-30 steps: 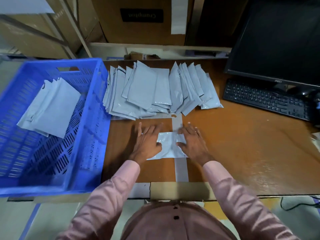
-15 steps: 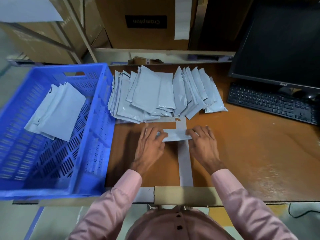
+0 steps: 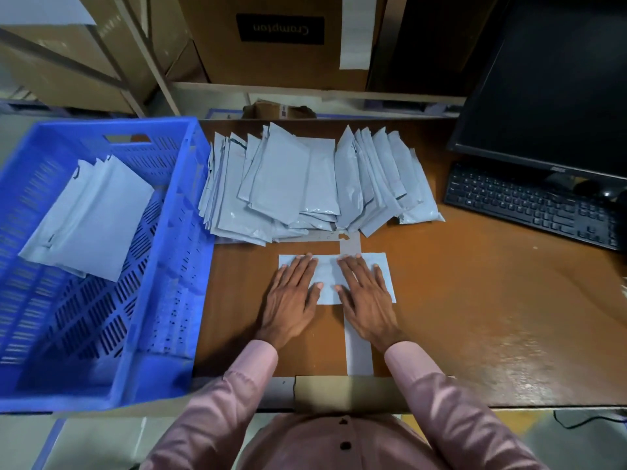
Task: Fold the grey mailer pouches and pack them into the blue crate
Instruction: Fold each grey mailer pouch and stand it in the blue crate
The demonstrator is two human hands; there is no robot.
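Observation:
A folded grey mailer pouch (image 3: 328,276) lies flat on the brown desk in front of me. My left hand (image 3: 291,296) presses on its left part with straight fingers. My right hand (image 3: 364,296) presses on its right part the same way. Behind it a spread pile of grey pouches (image 3: 305,184) lies fanned across the desk. The blue crate (image 3: 163,300) stands at the left, with a few folded pouches (image 3: 91,218) leaning inside it.
A black keyboard (image 3: 529,205) and a dark monitor (image 3: 549,79) stand at the right. Cardboard boxes (image 3: 278,39) fill the shelf behind the desk. A strip of grey tape (image 3: 358,347) runs along the desk towards its front edge.
The pouch has been folded over and laid flat. Both hands went from pinching its edge to pressing flat on top of it.

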